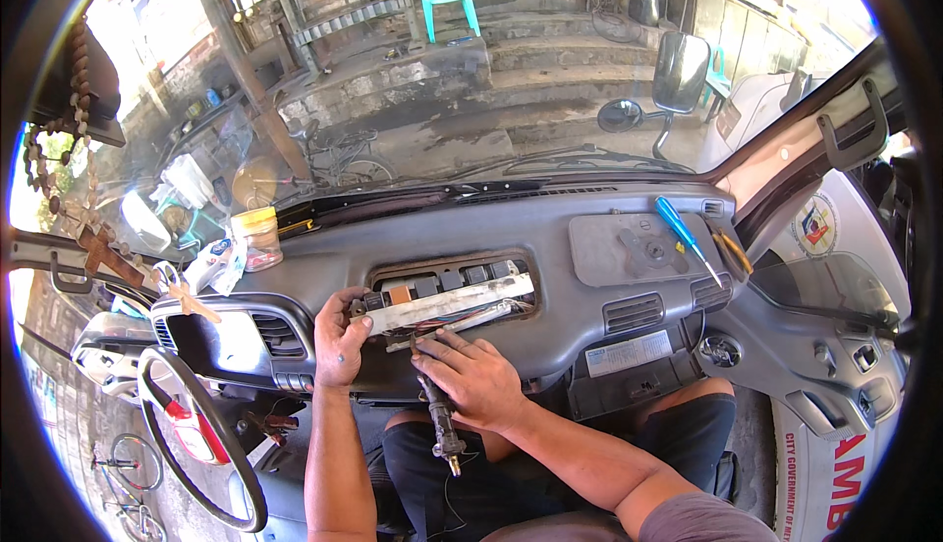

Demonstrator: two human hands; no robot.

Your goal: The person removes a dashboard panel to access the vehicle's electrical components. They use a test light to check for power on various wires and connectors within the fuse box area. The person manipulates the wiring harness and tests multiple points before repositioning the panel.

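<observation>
A long white-edged relay panel (447, 304) lies tilted in the dashboard opening, with several black relays and an orange one (400, 295) along its far side. My left hand (339, 336) grips its left end, thumb on the white edge. Coloured wires (442, 325) run along the near side of the panel. My right hand (470, 377) is at those wires, its fingers bent and close together; what they pinch is hidden. Below this hand hangs a dark, slender, jointed piece (443, 429) with a brass-coloured tip and a thin wire.
A blue-handled screwdriver (680, 231) and pliers (732, 249) lie on the dashboard's right side. The steering wheel (201, 439) is at left, below a jar with a yellow lid (257, 238). An open compartment (629, 370) sits right of my hands. Beads and a wooden cross (110, 255) hang at far left.
</observation>
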